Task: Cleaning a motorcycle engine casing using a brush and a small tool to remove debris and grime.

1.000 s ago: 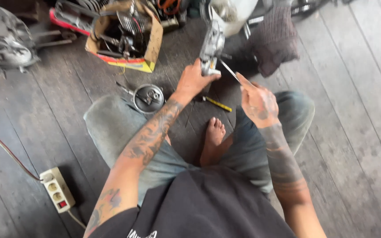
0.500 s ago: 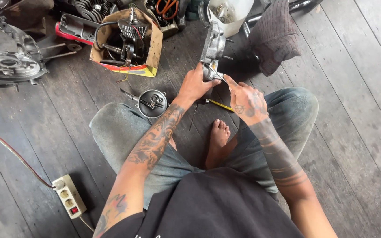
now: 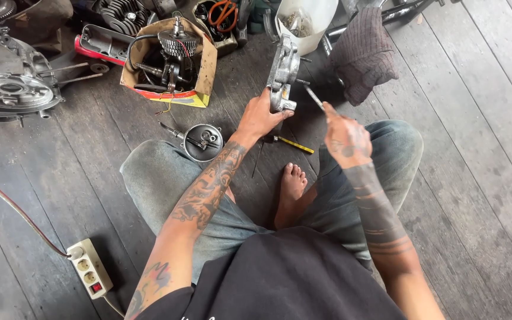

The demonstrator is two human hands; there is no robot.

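I sit cross-legged on a dark plank floor. My left hand (image 3: 260,118) grips the lower end of a grey metal engine casing (image 3: 283,71), which stands on edge in front of me. My right hand (image 3: 345,135) holds a thin metal tool (image 3: 313,96) whose tip points up toward the casing's right side. A yellow-handled screwdriver (image 3: 291,144) lies on the floor just below both hands, near my bare foot (image 3: 291,184).
A round metal part (image 3: 203,142) lies left of my left hand. A cardboard box (image 3: 170,59) with an engine part, a large engine case (image 3: 10,89), a white bucket (image 3: 306,21), a dark cloth (image 3: 364,53) and a power strip (image 3: 90,268) lie about.
My right hand drew in close to the casing, then backed off a little to the right with the thin tool. My left hand kept hold of the casing. The view shifted.
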